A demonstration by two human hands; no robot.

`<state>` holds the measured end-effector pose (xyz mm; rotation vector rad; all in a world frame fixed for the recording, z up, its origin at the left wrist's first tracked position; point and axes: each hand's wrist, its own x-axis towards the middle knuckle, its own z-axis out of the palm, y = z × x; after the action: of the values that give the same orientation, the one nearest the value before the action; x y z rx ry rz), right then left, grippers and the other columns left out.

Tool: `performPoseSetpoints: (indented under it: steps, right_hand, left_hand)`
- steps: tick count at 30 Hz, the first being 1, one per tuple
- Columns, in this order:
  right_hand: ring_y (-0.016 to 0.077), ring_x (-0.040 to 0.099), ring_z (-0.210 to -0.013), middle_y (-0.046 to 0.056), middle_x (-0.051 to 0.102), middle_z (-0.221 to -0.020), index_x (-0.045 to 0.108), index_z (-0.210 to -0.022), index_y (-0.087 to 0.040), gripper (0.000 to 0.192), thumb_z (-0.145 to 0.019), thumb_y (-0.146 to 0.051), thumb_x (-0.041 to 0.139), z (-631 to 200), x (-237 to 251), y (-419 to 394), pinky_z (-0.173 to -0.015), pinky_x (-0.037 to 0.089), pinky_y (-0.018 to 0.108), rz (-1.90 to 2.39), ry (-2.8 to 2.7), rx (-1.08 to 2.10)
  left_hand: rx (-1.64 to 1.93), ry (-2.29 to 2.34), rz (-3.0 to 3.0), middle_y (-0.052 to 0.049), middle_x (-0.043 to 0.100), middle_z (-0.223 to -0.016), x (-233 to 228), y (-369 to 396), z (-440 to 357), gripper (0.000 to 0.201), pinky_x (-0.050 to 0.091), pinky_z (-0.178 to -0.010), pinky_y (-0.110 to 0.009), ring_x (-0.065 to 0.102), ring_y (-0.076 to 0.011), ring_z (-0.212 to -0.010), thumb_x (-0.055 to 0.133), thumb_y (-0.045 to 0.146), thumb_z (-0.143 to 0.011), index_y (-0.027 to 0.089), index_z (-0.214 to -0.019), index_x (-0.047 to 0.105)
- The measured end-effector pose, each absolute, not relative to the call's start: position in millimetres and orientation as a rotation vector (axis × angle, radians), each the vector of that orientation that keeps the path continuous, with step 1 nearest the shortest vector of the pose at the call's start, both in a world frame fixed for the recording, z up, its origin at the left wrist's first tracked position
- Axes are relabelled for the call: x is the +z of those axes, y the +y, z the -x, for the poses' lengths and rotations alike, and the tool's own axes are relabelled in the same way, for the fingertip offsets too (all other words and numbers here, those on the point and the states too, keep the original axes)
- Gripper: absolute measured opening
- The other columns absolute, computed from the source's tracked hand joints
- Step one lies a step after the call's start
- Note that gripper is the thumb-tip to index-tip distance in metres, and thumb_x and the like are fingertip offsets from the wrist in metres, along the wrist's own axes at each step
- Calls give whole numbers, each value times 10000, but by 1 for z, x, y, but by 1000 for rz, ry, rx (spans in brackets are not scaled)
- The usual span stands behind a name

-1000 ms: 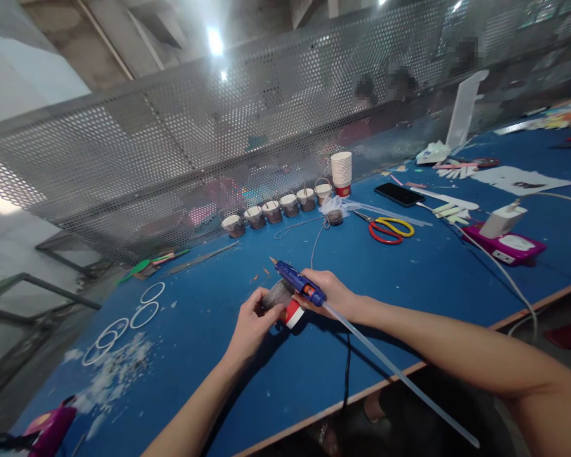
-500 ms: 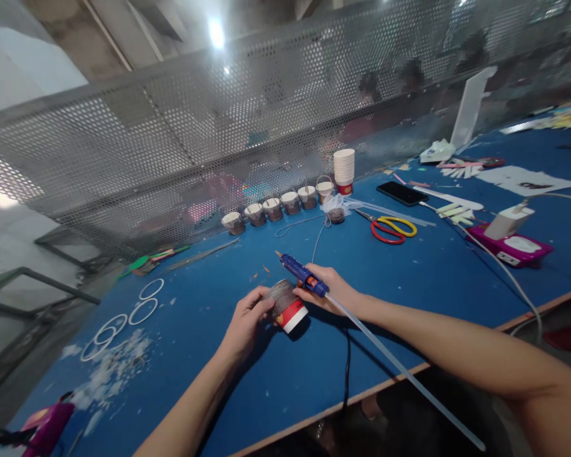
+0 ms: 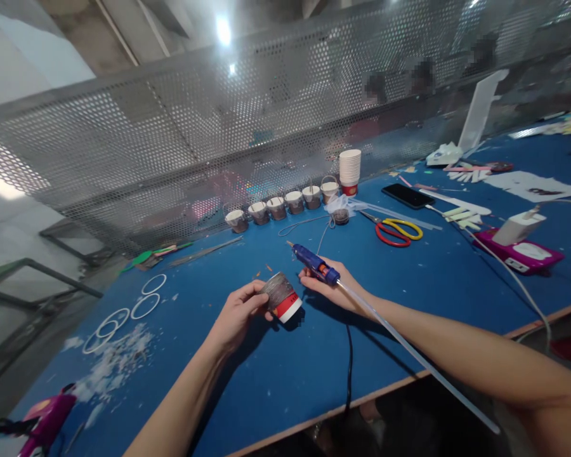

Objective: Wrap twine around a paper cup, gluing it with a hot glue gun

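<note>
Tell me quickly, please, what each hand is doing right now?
Left hand: closed on the wrapped paper cup, held on its side.
Right hand: closed on the blue glue gun, nozzle pointing away.

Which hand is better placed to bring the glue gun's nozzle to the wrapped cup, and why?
Right. The right hand already grips the glue gun beside the cup; the left hand is occupied holding that cup on its side.

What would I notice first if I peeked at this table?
In the middle, the right hand holds a blue glue gun trailing a long clear glue stick, beside the left hand gripping a wrapped paper cup. Behind them, red-and-yellow scissors lie on the blue table.
</note>
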<state>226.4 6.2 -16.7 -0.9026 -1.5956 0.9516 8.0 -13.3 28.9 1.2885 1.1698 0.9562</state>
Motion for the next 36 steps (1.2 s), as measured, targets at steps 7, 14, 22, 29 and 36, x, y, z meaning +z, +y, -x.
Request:
performPoseSetpoints:
  steps: [7, 14, 22, 29, 36]
  right_hand:
    - [156, 557, -695, 17, 617, -802, 589, -913, -167, 265, -790, -382, 685, -223, -17, -4, -636, 462, 277, 849, -1763, 922]
    - [163, 545, -717, 46, 583, -852, 539, -933, -183, 195, -861, -348, 614, -218, -24, -4, -658, 460, 287, 733, -1834, 700]
    - [187, 555, -752, 66, 598, -853, 522, -902, -197, 202, -894, -388, 587, -216, -26, -6, -684, 460, 301, 683, -1862, 603]
    - [164, 537, -667, 39, 585, -772, 519, -810, -200, 212, -887, -383, 592, -217, -26, -8, -626, 439, 279, 761, -1861, 585]
    - [144, 540, -607, 7, 591, -704, 542, -758, -199, 226, -829, -390, 639, -223, -36, -10, -579, 435, 249, 842, -1809, 678]
  left_hand:
    - [999, 1196, -1261, 13, 613, -657, 29, -17, -14, 199, 478, -514, -279, 580, -122, -473, 729, 295, -620, 180, -721, 603]
    - [923, 1210, -1374, 31, 614, -619, 20, -19, -17, 153, 486, -581, -268, 609, -130, -539, 630, 167, -605, 199, -733, 550]
    - [952, 1332, -1531, 20, 568, -660, 15, -28, -28, 242, 396, -489, -208, 483, -89, -536, 742, 279, -616, 171, -770, 590]
    - [947, 1318, -1551, 27, 540, -651, 12, -28, -26, 197, 375, -492, -202, 459, -87, -539, 718, 257, -648, 172, -767, 587]
    - [813, 1340, -1608, 57, 492, -636, 12, -32, -32, 194, 349, -501, -199, 449, -75, -531, 670, 244, -649, 181, -756, 520]
